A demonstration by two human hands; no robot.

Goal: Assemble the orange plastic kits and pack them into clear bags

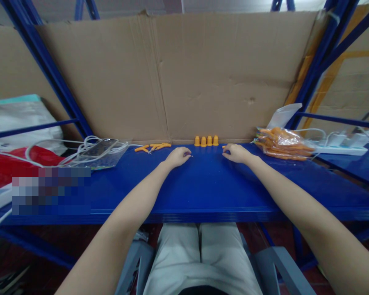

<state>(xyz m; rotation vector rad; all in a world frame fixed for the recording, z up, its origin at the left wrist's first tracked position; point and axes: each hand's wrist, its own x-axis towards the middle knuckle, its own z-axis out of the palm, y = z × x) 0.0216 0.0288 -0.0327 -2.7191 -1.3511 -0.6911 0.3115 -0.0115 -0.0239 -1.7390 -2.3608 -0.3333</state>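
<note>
Both my hands rest on a blue shelf board (pixel 209 188). My left hand (pixel 178 156) is curled, its fingertips pinched on a small dark thing I cannot make out. My right hand (pixel 236 153) is also curled, with a bit of orange showing at its fingertips. Several small orange caps (pixel 206 141) stand in a row against the cardboard just beyond my hands. A few orange pieces with short metal parts (pixel 153 146) lie to the left of the caps.
A clear bag of orange parts (pixel 283 143) lies at the right, next to a white power strip (pixel 341 145). A clear pouch with white cables (pixel 98 152) sits at the left. A cardboard sheet (pixel 184 73) backs the shelf. Blue rack posts stand on both sides.
</note>
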